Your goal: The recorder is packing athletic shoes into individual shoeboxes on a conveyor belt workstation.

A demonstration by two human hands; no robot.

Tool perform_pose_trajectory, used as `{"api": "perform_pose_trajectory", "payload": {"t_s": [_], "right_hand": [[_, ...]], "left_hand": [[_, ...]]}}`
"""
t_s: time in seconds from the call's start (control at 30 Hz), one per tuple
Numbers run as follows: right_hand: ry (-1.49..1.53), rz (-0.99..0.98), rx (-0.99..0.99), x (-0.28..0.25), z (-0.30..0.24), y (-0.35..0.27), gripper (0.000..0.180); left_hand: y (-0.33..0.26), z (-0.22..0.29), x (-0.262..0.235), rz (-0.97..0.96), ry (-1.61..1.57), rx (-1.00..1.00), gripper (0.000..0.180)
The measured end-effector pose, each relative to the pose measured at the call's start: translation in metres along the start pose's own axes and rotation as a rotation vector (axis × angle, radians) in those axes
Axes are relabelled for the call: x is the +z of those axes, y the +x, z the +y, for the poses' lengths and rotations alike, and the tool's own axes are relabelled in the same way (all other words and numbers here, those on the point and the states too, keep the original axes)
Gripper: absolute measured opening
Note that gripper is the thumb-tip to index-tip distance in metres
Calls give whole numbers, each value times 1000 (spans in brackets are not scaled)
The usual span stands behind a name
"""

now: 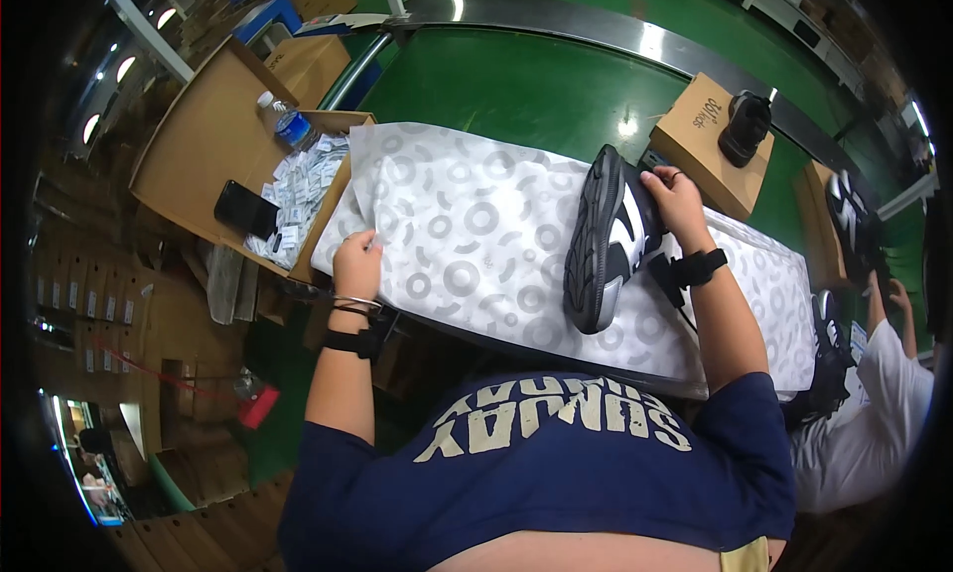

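Grasping a black-and-white shoe [615, 243] in the right hand [680, 205], just left of the fingers; pinching patterned white paper [467, 220] by its edge with the left hand [357, 267], near an open carton [194, 160].

arms [730, 319] forward, fingers [655, 181] curled

From my station I saw a paper sheet [447, 225] running rightward from the left hand [357, 264]. Over it, against the left side of the right hand [677, 200], was a shoe [608, 245]. Left of the left hand, a carton [189, 140] held sachets [303, 187], a phone [245, 209] and, farther off, a bottle [291, 126]. Just beyond the right hand, a second shoe [747, 127] sat on a box [690, 116].
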State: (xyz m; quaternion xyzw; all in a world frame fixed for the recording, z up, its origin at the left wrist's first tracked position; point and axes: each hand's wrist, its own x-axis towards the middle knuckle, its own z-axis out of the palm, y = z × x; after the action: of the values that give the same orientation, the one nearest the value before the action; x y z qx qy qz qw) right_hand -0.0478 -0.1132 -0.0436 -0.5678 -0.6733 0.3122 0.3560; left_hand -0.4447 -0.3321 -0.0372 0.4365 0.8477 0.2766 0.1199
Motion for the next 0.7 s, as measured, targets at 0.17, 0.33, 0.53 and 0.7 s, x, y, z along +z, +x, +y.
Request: {"api": "perform_pose_trajectory", "payload": {"t_s": [0.17, 0.33, 0.53, 0.7], "right_hand": [[181, -19, -225, -42, -86, -14, 50], [498, -563, 33, -27, -198, 14, 37], [782, -272, 38, -157, -96, 15, 17], [264, -111, 303, -161, 40, -40, 52]], "left_hand": [[19, 92, -34, 43, -443, 364, 24], [-53, 254, -10, -6, 245, 1272, 7], [-60, 264, -45, -382, -335, 1431, 49], [-12, 276, 45, -518, -104, 1362, 45]]}}
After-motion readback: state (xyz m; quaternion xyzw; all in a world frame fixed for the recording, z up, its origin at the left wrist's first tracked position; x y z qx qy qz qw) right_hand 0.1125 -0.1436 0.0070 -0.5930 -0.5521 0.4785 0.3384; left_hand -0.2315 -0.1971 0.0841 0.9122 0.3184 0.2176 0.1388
